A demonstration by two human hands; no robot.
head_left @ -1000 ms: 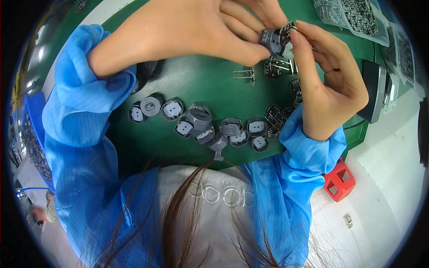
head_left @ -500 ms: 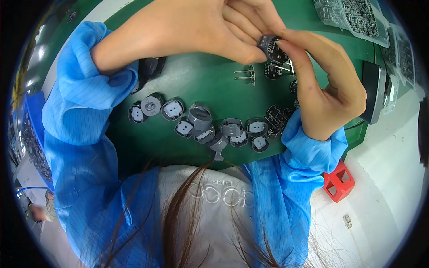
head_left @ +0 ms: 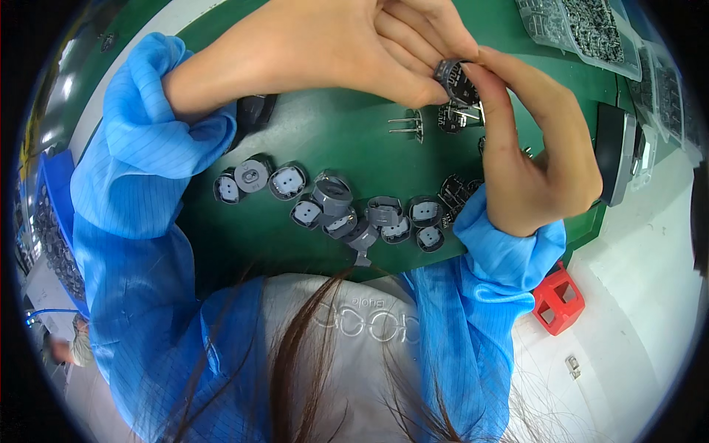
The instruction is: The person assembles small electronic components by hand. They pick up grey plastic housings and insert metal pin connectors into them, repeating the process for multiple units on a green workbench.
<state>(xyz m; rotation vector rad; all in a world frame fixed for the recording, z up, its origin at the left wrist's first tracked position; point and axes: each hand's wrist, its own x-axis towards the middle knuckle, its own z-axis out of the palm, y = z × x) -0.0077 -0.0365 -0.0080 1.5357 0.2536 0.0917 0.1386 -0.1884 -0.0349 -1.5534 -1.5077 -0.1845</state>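
Note:
Over the far part of the green table, my left hand is closed with thumb and fingers on a small round grey housing. A black round circuit board sits at the housing's open face; how deep it sits cannot be seen. My right hand pinches its edge between thumb and forefinger. Just below lie another black board and a board with two metal pins. Nearer me, several grey plug housings spread in a loose row, some showing white inner faces. More boards lie beside my right wrist.
Clear plastic trays of small metal parts stand at the far right, near a black box-shaped device. A red plastic crate is past the table edge. At the left is a blue bin full of dark parts.
Both hands, with the housing and board between them, have shifted slightly right. My right wrist has turned a little inward. The housings on the table keep their places.

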